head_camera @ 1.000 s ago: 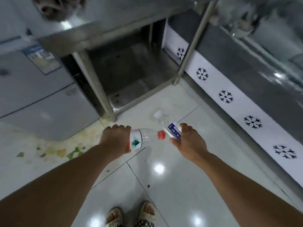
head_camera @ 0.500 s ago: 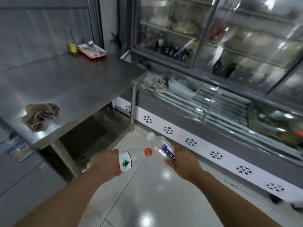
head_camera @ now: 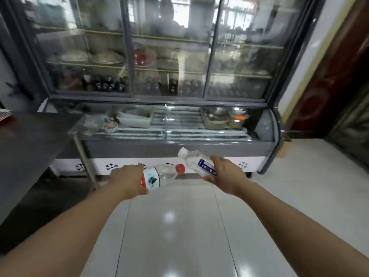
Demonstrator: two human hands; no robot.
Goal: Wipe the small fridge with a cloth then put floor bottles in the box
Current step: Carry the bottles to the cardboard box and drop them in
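My left hand [head_camera: 129, 179] grips a clear plastic bottle with a red cap and a red, white and green label [head_camera: 162, 175], held nearly level with its cap pointing right. My right hand [head_camera: 225, 176] grips a second clear bottle with a white cap and a blue label [head_camera: 196, 162], tilted with its cap up and to the left. The two caps are close together, above the pale tiled floor [head_camera: 175, 236]. No box and no small fridge show in this view.
A large glass-door display cooler [head_camera: 169, 76] with shelves of dishes and bottles fills the space ahead. A steel table [head_camera: 30, 140] stands at the left. A dark red door [head_camera: 339, 76] is at the right, with floor running past the cooler's right end.
My view has swung up from the floor and turned right, from the table to the display cooler. Both hands have kept their bottles, lifted from floor level to in front of me.
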